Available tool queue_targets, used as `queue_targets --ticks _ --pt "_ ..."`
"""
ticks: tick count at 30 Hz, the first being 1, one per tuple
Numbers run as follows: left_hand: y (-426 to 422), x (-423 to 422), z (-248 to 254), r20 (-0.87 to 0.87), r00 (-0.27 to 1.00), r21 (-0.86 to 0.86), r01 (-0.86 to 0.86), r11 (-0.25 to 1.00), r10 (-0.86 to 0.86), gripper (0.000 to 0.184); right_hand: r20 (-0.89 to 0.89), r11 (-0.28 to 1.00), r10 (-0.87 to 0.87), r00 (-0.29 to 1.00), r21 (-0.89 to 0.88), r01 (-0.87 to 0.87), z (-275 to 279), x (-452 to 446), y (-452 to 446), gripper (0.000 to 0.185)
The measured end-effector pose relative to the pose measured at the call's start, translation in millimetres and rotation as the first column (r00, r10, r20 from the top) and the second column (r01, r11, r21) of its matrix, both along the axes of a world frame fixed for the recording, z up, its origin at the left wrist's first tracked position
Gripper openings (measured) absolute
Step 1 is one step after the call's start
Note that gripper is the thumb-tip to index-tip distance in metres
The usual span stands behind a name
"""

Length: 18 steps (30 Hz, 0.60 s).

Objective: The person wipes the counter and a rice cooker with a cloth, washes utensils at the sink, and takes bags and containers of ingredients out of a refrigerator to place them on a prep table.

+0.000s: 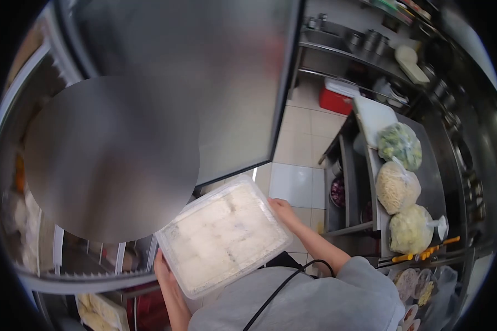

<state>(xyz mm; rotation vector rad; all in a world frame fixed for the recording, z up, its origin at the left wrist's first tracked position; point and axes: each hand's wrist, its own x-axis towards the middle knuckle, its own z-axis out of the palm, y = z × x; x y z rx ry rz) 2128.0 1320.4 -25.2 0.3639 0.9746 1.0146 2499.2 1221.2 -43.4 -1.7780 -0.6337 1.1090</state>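
A clear plastic container (223, 237), filled with whitish blocks or portions under its lid, is held in front of my grey shirt. It sits tilted in view, its upper edge toward the open door. My left hand (163, 268) grips its left side, fingers partly hidden beneath. Around the right edge wraps my right hand (281, 211), with the fingertips out of sight. What exactly the white contents are I cannot make out.
An open glass door (240, 105) stands ahead, and a shelved cabinet (94, 256) lies left, partly hidden by a blurred grey disc. On the right, a steel table (422, 132) bears bagged vegetables (400, 145) and a bag of pale strips (397, 187). A red cooler (337, 99) is behind.
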Motion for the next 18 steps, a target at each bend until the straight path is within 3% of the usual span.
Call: queue_targets --ticks 3,7,12,14,16,18 --pt "22 88 24 0.042 0.977 0.026 0.206 0.978 -0.207 0.033 -0.073 0.974 -0.207 0.976 0.076 0.213 16 60 -43 0.040" --pt "37 225 36 0.044 0.920 0.023 0.388 0.921 -0.389 0.033 -0.019 0.899 -0.420 0.907 0.128 0.419 35 147 -104 0.037" --pt "53 371 47 0.067 0.770 0.054 0.633 0.772 -0.635 0.033 -0.207 0.731 -0.593 0.778 0.265 0.628 73 231 -159 0.027" --pt "62 420 44 0.066 0.739 0.065 0.667 0.742 -0.671 0.033 -0.197 0.726 -0.604 0.773 0.264 0.635 74 259 -173 0.026" --pt "78 464 43 0.060 0.717 0.089 0.689 0.719 -0.694 0.033 -0.229 0.593 -0.724 0.651 0.276 0.757 76 281 -176 0.025" --pt "94 514 43 -0.081 0.649 0.141 0.759 0.636 -0.756 0.035 -0.438 0.562 -0.599 0.671 0.367 0.741 88 303 -176 0.030"
